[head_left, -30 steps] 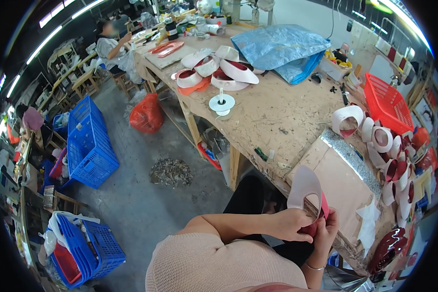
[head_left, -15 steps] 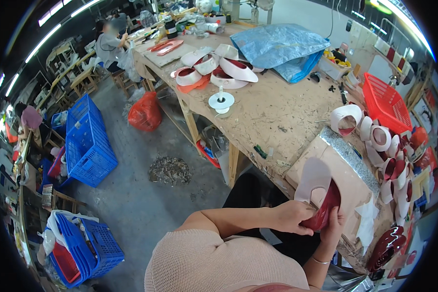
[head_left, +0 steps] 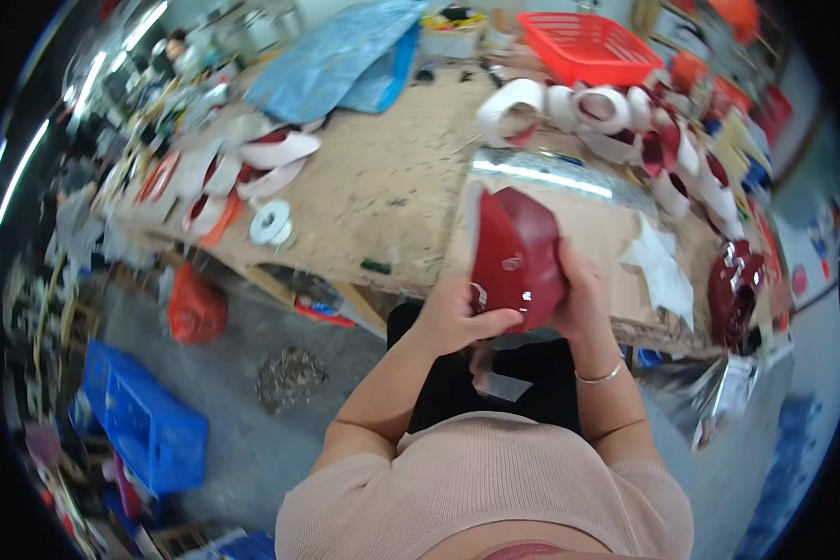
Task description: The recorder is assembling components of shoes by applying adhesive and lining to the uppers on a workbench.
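Above the table's near edge I hold a shoe upper, its glossy dark red side facing me and a pale strip showing along its left edge. My left hand is closed on its lower left, thumb across the bottom. My right hand grips its right side, with the fingers partly hidden behind it. Beneath it is a pale board with a shiny silver strip along its far edge. White shoe uppers with red insides lie in a row at the back right.
A glossy dark red shoe form lies at the right, near a torn white sheet. A red basket and a blue plastic sheet stand at the back. More uppers and a white spool sit at left.
My view has swung to the right. The upper has been turned from its pale side to its red side and raised, and my hands have moved apart to either side of it.
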A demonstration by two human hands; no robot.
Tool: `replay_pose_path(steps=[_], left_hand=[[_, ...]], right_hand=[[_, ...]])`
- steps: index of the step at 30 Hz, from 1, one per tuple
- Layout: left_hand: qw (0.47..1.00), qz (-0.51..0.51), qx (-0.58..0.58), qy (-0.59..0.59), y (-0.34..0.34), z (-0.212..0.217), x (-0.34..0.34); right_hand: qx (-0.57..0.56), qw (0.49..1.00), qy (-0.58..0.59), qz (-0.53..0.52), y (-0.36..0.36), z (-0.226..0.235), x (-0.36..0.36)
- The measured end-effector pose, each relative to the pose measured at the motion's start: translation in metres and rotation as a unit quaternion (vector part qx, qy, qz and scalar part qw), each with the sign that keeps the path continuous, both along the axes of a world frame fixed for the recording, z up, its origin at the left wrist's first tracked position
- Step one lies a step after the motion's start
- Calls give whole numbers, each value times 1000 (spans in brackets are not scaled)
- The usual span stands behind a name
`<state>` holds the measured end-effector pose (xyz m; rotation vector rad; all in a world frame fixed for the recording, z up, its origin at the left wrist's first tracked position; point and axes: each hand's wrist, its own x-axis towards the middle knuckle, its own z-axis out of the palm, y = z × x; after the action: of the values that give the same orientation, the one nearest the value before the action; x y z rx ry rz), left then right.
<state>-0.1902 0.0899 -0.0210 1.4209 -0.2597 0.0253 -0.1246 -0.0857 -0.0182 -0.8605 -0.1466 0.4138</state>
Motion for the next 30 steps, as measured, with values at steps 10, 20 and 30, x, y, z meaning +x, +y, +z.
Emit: replay_pose_path(steps=[10, 20, 30], left_hand=[[938, 25, -343, 39, -13, 0, 18], [888, 52, -433, 148, -19, 13, 30], [918, 52, -389, -49, -38, -3, 33]], right_hand=[[39, 990, -102, 94, -2, 14, -4], [-116, 937, -325, -62, -6, 13, -10], [-208, 869, -448, 10, -26, 46, 4]])
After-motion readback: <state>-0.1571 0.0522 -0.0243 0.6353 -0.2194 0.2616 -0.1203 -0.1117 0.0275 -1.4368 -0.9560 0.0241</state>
